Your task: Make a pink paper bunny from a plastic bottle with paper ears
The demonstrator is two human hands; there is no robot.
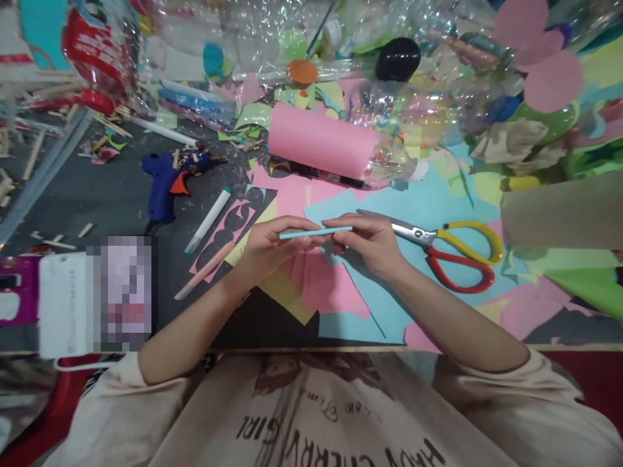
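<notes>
Clearly, your left hand (272, 243) and right hand (374, 243) both pinched the light-blue strip (327, 230) between thumbs and fingers — over paper sheets (335, 285), back from the surface's (117, 201) front edge. Scissors (431, 238) crowded your right hand, the pink-wrapped bottle (324, 141) lay beyond — looser room showed leftward, near the glue gun (160, 185).

At the near edge, the shirt (219, 415) read "GIRL" and, partly cut off, "CHERRY". White characters on the red label (95, 55), far left, were too blurred to read.
</notes>
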